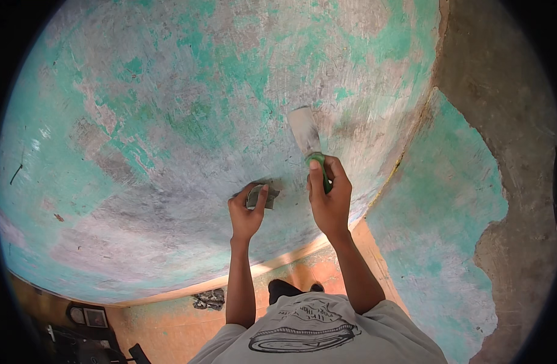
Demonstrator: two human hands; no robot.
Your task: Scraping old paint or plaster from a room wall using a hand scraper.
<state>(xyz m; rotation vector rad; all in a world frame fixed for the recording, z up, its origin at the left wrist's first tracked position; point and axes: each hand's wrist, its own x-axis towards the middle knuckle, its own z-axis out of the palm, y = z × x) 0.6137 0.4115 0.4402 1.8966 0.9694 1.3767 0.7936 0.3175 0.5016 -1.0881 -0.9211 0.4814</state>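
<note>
My right hand (331, 195) grips the green handle of a putty knife (306, 129), thumb along the handle. Its broad blade, smeared pale and grey, points up at the wall in front of me. To the left, my left hand (249, 207) holds a dark grey folded piece, apparently sandpaper (262, 198), between thumb and fingers close to the wall. The wall (224, 123) shows patchy turquoise paint with scraped grey and whitish areas. Whether the blade's tip touches the wall, I cannot tell.
At right, an adjoining wall (442, 227) has turquoise paint ending raggedly at bare brown plaster (524, 191). A crumpled dark bundle (209, 299) lies on the orange floor (169, 327) by the wall's foot. Dark furniture with a framed picture (95, 317) stands at lower left.
</note>
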